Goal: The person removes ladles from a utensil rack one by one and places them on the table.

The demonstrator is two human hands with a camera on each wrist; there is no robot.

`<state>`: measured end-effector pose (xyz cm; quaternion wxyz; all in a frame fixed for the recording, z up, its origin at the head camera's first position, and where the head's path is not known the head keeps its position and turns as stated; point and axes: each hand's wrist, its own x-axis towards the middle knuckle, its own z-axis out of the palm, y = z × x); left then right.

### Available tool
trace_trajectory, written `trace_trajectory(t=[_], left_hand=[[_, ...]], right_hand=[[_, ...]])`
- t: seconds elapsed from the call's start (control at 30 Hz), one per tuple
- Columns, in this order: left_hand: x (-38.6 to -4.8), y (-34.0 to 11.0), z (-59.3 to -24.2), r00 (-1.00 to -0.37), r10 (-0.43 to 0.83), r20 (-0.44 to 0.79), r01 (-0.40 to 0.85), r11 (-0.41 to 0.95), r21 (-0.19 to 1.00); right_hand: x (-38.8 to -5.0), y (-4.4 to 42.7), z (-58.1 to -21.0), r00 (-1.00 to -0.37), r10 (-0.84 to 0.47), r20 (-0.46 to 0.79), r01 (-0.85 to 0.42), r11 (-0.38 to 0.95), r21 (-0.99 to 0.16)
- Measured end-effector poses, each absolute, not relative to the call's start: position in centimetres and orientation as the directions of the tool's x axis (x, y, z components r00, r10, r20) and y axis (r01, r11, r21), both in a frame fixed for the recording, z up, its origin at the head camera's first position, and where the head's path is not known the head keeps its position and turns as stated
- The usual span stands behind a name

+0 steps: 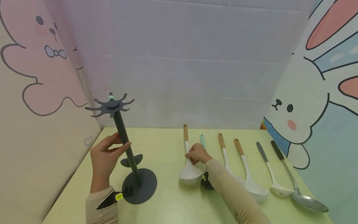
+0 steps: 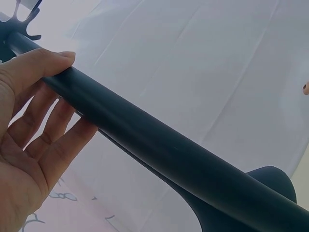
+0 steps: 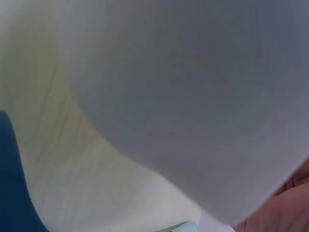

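Observation:
My left hand grips the pole of a dark utensil stand below its top of radiating hooks. Thumb and fingers lie on opposite sides of the pole in the left wrist view. Behind the pole hangs a dark-headed utensil; a mint-green tip shows at the hooks, and most of its length is hidden. With my right hand I pinch the neck of a white ladle that has a wooden handle. The ladle's pale head fills much of the right wrist view, blurred.
Beside the right hand lies a mint-handled utensil with a dark head. Farther right are two white utensils with wooden handles, a grey-handled white one and a metal spoon. A curtain hangs behind the table.

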<state>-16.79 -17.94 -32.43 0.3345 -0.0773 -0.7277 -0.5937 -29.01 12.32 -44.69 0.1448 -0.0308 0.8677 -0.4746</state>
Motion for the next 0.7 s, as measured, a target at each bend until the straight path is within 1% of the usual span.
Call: trace_trajectory(t=[0.13,0.3,0.47,0.7], left_hand=[[-16.8,-17.7,-32.8,-0.720,-0.288,0.632,0.560,0.297,0.773],[-16.8,-16.8,-33.3,-0.626,-0.316,0.713,0.616,0.359,0.701],[-16.7,-15.8,-33.6,-0.544,-0.366,0.755,0.626,0.423,0.655],[-16.8,-15.1,-33.7,-0.471,-0.408,0.782,0.629,0.467,0.622]], right_hand=[[-28.8,12.1,-45.0,-0.951,-0.189,-0.246,0.098,0.570,-0.816],[-28.3,11.7,-45.3,-0.952,-0.185,-0.245,0.093,0.589,-0.803],[-28.1,11.5,-45.6,-0.953,-0.180,-0.244,0.088,0.606,-0.791],[-28.2,11.3,-46.3,-0.953,-0.181,-0.244,0.086,0.607,-0.790]])
